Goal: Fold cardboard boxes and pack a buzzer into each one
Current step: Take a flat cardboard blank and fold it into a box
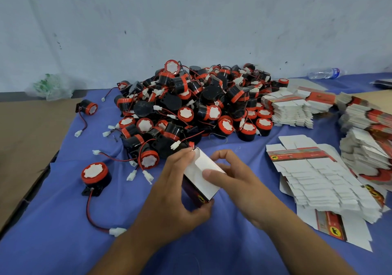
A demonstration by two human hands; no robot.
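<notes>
**Both hands on one box, lower centre**

The left hand grasps a small cardboard box, white inside w/ dark red-black print outside. It is in the lower centre of the frame, over the blue cloth. The fingers curl at the upper end of the box & the thumb is under its lower end. The right hand holds the same box from the right: thumb flat on the white panel, other fingers curled round the far edge. The box is tilted, and its upper end w/ a white flap points to the big pile of round black buzzers w/ red caps in the middle. Whether a buzzer is inside, I cannot tell.

One single buzzer of the same kind, w/ red-black wire, stands at lower left. A second loose buzzer lies at left, apart from the pile. Stacks of flat box blanks, white & red, lie at right. A clear plastic bottle lies at upper right by the pale wall.
</notes>
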